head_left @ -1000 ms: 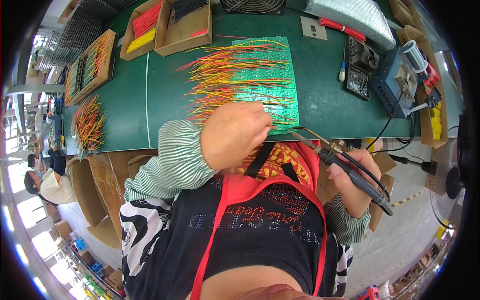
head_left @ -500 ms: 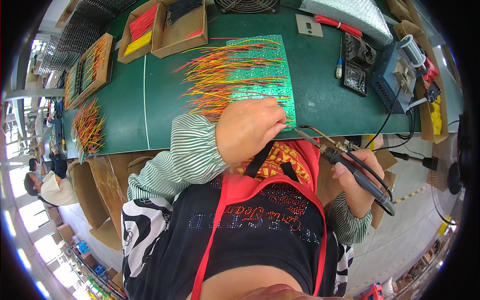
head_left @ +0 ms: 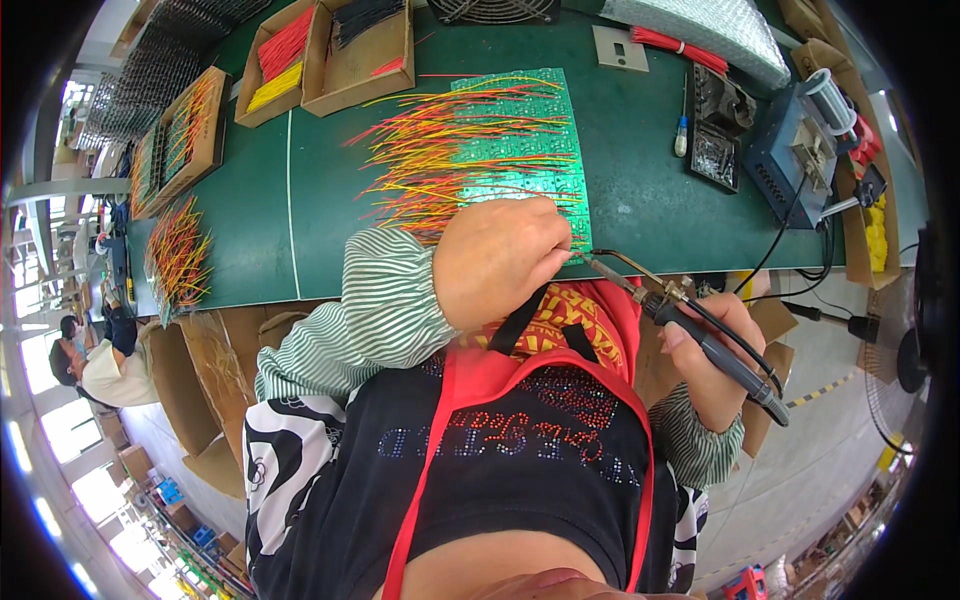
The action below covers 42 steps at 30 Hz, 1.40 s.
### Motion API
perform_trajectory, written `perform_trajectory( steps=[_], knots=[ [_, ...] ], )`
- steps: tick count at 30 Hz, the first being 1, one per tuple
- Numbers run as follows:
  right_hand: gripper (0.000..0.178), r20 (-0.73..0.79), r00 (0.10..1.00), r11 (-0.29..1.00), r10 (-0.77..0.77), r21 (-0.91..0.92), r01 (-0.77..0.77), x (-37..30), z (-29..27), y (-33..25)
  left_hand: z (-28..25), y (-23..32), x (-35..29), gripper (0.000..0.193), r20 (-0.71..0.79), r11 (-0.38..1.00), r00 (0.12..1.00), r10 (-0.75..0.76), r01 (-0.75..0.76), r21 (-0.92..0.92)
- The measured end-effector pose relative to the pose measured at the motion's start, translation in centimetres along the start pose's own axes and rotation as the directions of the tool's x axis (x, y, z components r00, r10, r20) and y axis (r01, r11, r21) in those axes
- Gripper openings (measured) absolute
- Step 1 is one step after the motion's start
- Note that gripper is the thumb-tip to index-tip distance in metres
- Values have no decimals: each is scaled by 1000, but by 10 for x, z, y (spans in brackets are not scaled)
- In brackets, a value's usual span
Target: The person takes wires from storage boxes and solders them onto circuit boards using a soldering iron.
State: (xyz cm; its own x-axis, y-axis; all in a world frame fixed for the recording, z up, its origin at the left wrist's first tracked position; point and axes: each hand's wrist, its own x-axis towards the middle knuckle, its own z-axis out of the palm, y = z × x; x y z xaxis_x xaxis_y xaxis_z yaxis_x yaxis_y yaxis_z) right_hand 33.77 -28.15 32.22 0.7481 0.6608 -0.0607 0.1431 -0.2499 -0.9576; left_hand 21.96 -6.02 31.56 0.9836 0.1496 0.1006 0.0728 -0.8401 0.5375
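Note:
A panel of green circuit boards [head_left: 525, 178] lies on the table, with many red and yellow wires [head_left: 420, 150] sticking out over its left side. My left hand [head_left: 503, 252] rests over the panel's near edge, its fingers pinched together. What the fingertips hold is hidden; wires lie right beside them. My right hand [head_left: 715, 350] is wrapped round the grey handle of a soldering iron [head_left: 708, 350] with a thin metal feed tube along it. The iron's tip is at the panel's near right corner, close to my left fingertips.
Cardboard trays of red, yellow and black wires [head_left: 360, 60] stand at the back left. A bundle of wired boards [head_left: 178, 255] lies at the left. On the right are a blue solder feeder [head_left: 790, 150], a black parts tray [head_left: 715, 155] and a screwdriver [head_left: 681, 138].
The soldering iron's tip has moved slightly left, closer to my left fingertips. My left hand stays almost in place.

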Motion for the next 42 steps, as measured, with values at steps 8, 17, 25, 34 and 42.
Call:
perform_trajectory(
  steps=[8,17,25,34,42],
  knots=[
    [19,-88,995,998,39,55,-34,-5,-7,-3,2,-2,1,11,4,999,1000,-4,4,-35],
    [20,-72,997,986,-10,164,22,9,-5,-7,-2,-3,-2,11,-13,1000,1000,18,-18,4],
    [16,-131,991,985,0,173,23,27,-5,-7,-86,-70,-19,14,-117,972,966,-230,233,16],
    [15,-137,990,988,13,155,9,47,-1,-14,-121,-208,28,21,-213,897,881,-423,441,41],
    [14,-254,964,989,82,142,-47,70,11,-24,-114,-163,75,26,32,950,968,-248,249,-189]
  ],
)
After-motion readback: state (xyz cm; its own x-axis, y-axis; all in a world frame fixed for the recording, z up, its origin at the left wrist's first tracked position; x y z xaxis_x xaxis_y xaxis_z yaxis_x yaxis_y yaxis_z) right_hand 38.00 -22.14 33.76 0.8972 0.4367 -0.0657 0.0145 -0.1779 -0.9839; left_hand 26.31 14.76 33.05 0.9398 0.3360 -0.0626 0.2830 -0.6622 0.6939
